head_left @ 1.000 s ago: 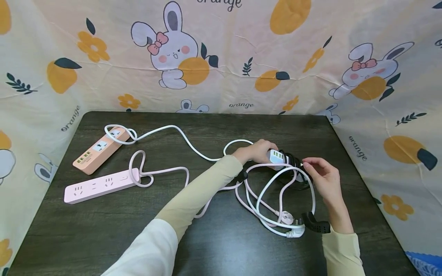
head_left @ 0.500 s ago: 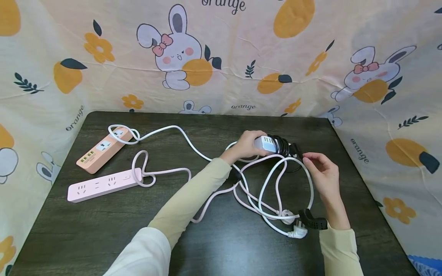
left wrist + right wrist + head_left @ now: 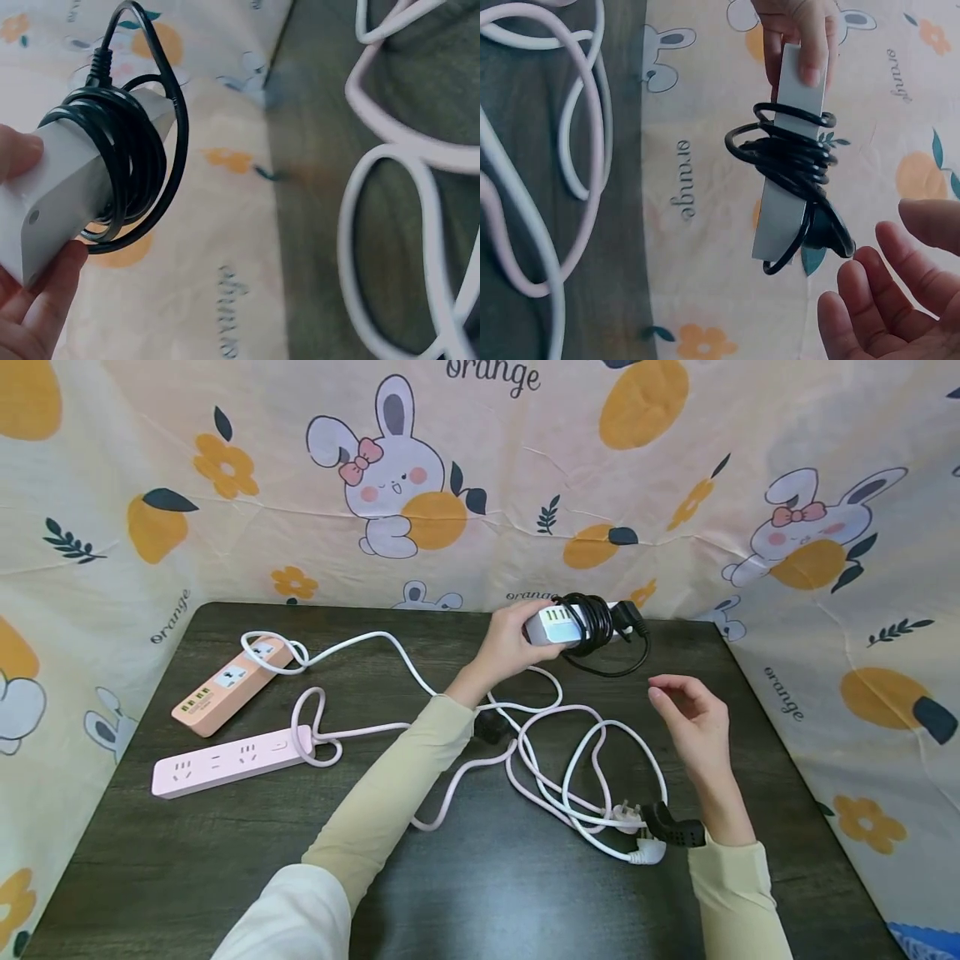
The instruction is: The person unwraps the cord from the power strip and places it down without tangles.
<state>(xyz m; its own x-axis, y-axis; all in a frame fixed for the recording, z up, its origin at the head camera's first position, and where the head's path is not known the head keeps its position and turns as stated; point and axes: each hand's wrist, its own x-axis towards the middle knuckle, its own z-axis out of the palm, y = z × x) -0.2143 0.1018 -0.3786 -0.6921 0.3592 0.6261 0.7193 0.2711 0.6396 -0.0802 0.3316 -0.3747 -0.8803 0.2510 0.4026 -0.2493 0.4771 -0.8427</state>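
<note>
My left hand [image 3: 504,647] grips one end of a white power strip [image 3: 551,627], raised at the back of the table. Around the strip's middle is wound its black cord [image 3: 592,625], with a loop hanging below and the black plug [image 3: 628,617] by the far end. The left wrist view shows thumb and fingers on opposite sides of the strip [image 3: 60,176]. My right hand [image 3: 697,727] is apart from the strip, fingers loosely bent and holding nothing. In the right wrist view, its fingertips [image 3: 847,274] appear near the wound cord.
On the table's left lie an orange power strip [image 3: 232,685] and a pink power strip [image 3: 225,764]. Their white cord [image 3: 397,647] and pink cord [image 3: 450,797] run into a tangle in front of me, with a white plug [image 3: 647,852]. A printed cloth [image 3: 487,560] hangs behind.
My left hand has lifted the white power strip with its wound black cord up and back, away from the tangled cords. My right hand has let go of the black plug end.
</note>
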